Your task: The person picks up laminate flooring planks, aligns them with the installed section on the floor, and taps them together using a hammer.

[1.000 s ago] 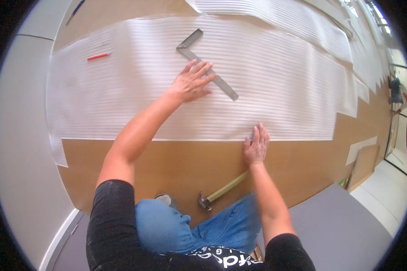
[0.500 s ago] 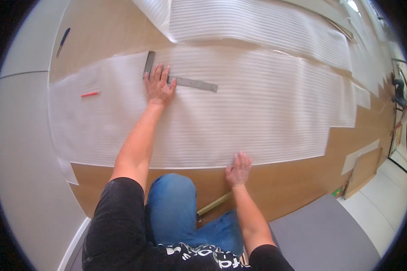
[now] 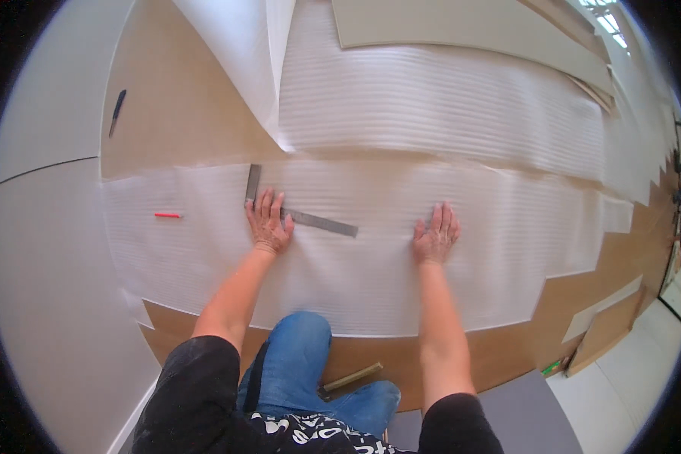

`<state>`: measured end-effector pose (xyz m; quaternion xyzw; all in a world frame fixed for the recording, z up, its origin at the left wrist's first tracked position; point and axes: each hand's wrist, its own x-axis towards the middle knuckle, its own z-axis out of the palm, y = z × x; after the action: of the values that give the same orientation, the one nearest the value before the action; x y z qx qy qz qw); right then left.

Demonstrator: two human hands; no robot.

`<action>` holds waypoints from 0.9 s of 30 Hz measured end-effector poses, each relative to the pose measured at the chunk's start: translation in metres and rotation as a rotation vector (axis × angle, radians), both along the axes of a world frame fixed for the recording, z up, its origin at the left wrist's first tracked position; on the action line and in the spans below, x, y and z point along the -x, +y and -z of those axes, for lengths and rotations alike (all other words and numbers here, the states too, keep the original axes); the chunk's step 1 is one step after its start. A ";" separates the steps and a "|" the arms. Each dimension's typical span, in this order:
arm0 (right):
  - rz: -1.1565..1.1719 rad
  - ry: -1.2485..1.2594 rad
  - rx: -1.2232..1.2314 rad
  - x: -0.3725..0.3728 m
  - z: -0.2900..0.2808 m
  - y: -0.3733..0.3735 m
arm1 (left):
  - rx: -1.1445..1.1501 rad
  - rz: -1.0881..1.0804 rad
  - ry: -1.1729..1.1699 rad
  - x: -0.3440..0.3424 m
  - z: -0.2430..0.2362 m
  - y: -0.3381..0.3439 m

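Both hands lie flat, fingers spread: left hand [image 3: 268,225] on steel square [image 3: 299,214], right hand [image 3: 434,234] on foam underlay [image 3: 371,265]; planks unlaid at centre.

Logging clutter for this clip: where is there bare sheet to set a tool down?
Bare foam sheet lies between the hands and right of the right hand. It is crowded where the left hand covers the metal square.

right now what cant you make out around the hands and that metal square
- Corner of the metal square: head view, covered by the left hand.
- Hammer: head view, only the handle shows, its head is behind the knee.
- Dark tool far left: head view, too small to tell its kind.
- Right hand: flat on the white foam sheet, nothing held.
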<state>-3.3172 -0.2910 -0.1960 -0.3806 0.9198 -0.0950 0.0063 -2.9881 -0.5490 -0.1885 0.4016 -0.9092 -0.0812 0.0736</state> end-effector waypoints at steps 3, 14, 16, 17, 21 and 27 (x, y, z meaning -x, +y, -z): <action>-0.013 -0.041 0.010 -0.005 0.002 -0.011 | -0.017 -0.098 0.001 0.003 -0.019 -0.009; -0.009 -0.062 0.023 0.007 -0.003 -0.015 | -0.038 -0.097 0.222 0.354 -0.043 -0.236; -0.015 -0.061 0.011 0.011 -0.004 -0.013 | -0.180 -0.097 -0.176 0.387 -0.030 -0.248; -0.015 -0.065 0.009 0.012 -0.005 -0.013 | -0.182 -0.098 -0.180 0.389 -0.022 -0.240; -0.009 -0.119 0.021 0.014 -0.007 -0.011 | -0.117 -0.155 -0.201 0.393 -0.009 -0.211; 0.014 -0.037 -0.004 0.021 0.000 0.001 | -0.572 -0.287 0.131 0.394 -0.007 -0.207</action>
<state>-3.3385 -0.2899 -0.1963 -0.3722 0.9224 -0.1003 0.0233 -3.3819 -0.7558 -0.1819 0.5241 -0.7769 -0.3479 0.0271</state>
